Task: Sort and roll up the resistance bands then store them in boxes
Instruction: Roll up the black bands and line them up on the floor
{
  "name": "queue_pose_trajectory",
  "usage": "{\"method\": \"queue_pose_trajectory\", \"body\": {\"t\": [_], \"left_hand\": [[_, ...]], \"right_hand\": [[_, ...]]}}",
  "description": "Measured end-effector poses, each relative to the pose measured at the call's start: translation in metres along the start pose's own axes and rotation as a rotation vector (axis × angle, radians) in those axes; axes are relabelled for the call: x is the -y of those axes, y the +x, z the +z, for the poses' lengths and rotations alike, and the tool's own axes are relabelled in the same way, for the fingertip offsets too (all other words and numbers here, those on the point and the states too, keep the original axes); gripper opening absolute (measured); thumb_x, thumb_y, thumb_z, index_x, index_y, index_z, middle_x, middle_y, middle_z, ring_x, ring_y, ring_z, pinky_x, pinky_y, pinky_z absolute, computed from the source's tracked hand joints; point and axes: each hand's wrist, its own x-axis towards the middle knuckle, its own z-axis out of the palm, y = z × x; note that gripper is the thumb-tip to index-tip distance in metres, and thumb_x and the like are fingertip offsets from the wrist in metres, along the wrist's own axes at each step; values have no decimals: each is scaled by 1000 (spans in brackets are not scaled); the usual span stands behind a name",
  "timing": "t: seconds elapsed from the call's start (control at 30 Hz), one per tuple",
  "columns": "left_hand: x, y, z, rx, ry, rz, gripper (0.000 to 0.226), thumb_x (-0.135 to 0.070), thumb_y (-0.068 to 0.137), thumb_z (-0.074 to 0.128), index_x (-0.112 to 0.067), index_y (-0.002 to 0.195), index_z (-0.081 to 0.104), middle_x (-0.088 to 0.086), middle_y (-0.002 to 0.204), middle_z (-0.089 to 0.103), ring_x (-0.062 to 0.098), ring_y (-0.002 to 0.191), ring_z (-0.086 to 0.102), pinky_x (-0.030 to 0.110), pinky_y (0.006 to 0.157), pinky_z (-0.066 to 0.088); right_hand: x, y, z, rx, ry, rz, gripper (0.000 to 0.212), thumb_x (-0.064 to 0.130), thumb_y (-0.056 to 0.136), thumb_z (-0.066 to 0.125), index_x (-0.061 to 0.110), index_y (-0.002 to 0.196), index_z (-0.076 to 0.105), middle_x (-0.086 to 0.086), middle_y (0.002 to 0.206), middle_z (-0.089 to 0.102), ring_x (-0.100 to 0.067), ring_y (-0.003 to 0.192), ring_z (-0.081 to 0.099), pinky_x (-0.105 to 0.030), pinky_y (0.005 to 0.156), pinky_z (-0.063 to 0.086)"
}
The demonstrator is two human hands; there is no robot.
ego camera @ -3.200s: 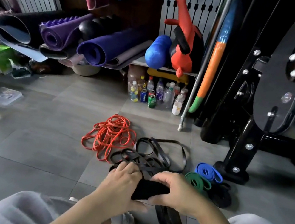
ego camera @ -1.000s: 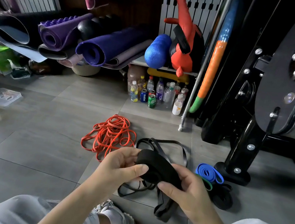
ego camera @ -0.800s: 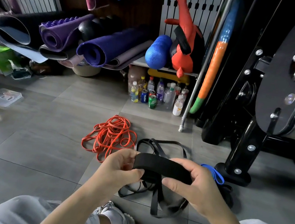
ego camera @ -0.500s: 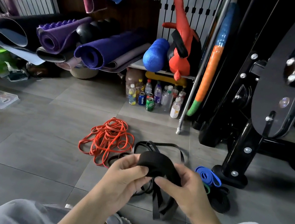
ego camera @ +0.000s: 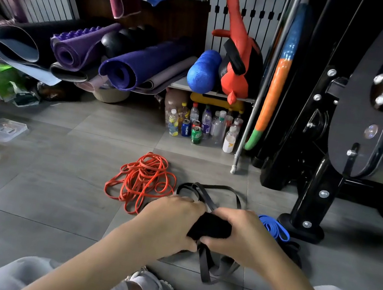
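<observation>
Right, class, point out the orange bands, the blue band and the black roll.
orange bands (ego camera: 145,177): head view, middle of the tangle.
blue band (ego camera: 273,228): head view, its upper fold.
black roll (ego camera: 211,227): head view, its exposed middle.

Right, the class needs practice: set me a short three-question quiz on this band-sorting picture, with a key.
1. True or false: the left hand and right hand both grip the black band.
2. What colour is the tangled pile of bands on the floor? A green, B orange, C yellow.
3. Fill in: the blue band lies to the ___ of the right hand.
Key: 1 true; 2 B; 3 right.
</observation>
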Motion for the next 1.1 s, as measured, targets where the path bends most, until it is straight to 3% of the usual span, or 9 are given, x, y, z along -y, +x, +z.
{"method": "queue_pose_trajectory", "body": {"t": [0.13,0.27,0.4,0.53,0.77,0.87,0.97,1.03,1.1], "left_hand": [[-3,0,5,-46,-136,-34,35,-34,76,67,-24,109,62,-4,102,67,18,96,61,32,80,47],[2,-7,10,-66,-637,-115,28,-20,70,77,-20,97,69,-4,89,72,11,84,67,32,80,54],[6,-14,11,-88,-1074,-133,31,0,70,78,-18,94,68,2,91,74,15,87,70,30,80,56],[10,-22,16,-95,-1397,-129,28,-5,66,72,-5,94,65,7,83,72,19,78,68,28,68,55],[3,-26,33,-102,-1486,-131,26,-5,65,74,-14,89,74,10,90,73,22,86,66,31,78,55],[-3,-22,39,-82,-1634,-105,40,-5,64,77,-3,102,67,17,100,70,26,93,66,33,81,55],[-14,-19,49,-49,-1837,-144,57,-9,56,86,4,106,62,22,102,67,31,95,64,35,83,55],[-21,-17,55,-40,-1915,-185,46,-2,63,78,3,106,61,22,103,65,32,98,61,36,85,53],[-22,-14,54,-68,-1663,-191,42,-1,67,70,-5,107,61,18,108,63,27,102,60,37,90,50]], "right_hand": [[-4,-9,2,-12,69,-5,8,31,70,68,29,76,63,6,69,63,-4,69,57,-19,56,43],[-16,-17,-1,-20,379,35,40,28,65,84,44,97,63,12,97,64,-3,93,63,-20,83,50],[-20,-24,10,38,624,31,39,12,67,83,21,102,67,-1,99,69,-14,96,66,-29,88,51],[-19,-32,26,-41,994,27,45,-1,68,73,1,111,62,-5,93,72,-14,88,65,-24,80,51],[-15,-34,34,-188,872,2,36,18,71,80,29,104,70,-5,93,71,-15,82,65,-29,73,54],[-15,-38,33,-114,870,-69,32,26,77,72,23,109,66,9,84,71,2,76,63,-13,69,47],[-18,-40,37,-195,809,-1,34,38,67,75,32,101,70,3,80,70,-5,74,61,-25,68,50],[-22,-41,36,-242,723,76,34,43,62,76,39,94,70,-1,75,68,-9,68,59,-36,65,51],[-28,-42,31,-222,621,126,29,39,62,78,43,89,70,0,79,70,-11,71,63,-36,72,53]]}}
